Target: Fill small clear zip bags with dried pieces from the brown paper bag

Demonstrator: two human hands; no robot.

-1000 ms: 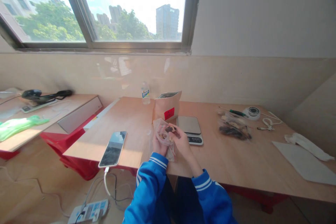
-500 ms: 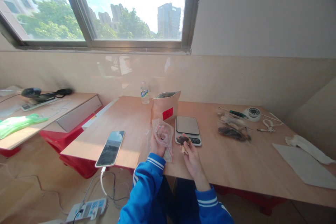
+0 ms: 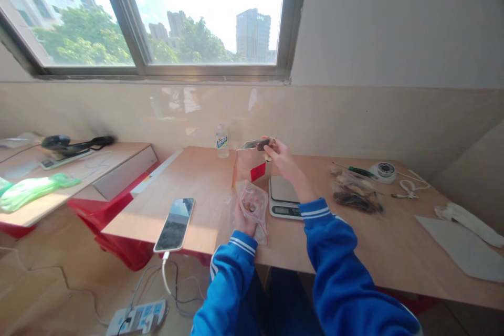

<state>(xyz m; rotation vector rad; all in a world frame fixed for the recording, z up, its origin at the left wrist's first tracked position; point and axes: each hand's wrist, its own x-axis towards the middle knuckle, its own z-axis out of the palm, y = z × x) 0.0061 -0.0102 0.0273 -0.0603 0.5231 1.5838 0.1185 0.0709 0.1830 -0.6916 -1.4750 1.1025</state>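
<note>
Now right hand (image 3: 279, 153) pinches a dark piece (image 3: 263, 144) over the paper bag's (image 3: 250, 167) mouth; left hand (image 3: 243, 219) grips the plastic pouch (image 3: 252, 205).

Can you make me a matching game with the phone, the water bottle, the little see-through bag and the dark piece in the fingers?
Things:
1. phone
2. water bottle
3. clear bag
4. dark piece

Places:
A. pinched in the right hand above the open brown paper pouch
B. standing at the table's far edge by the wall
C. held in the left hand
D. lying flat near the table's left edge, cable plugged in

Pairs: 1-D, 2-B, 3-C, 4-A
</note>
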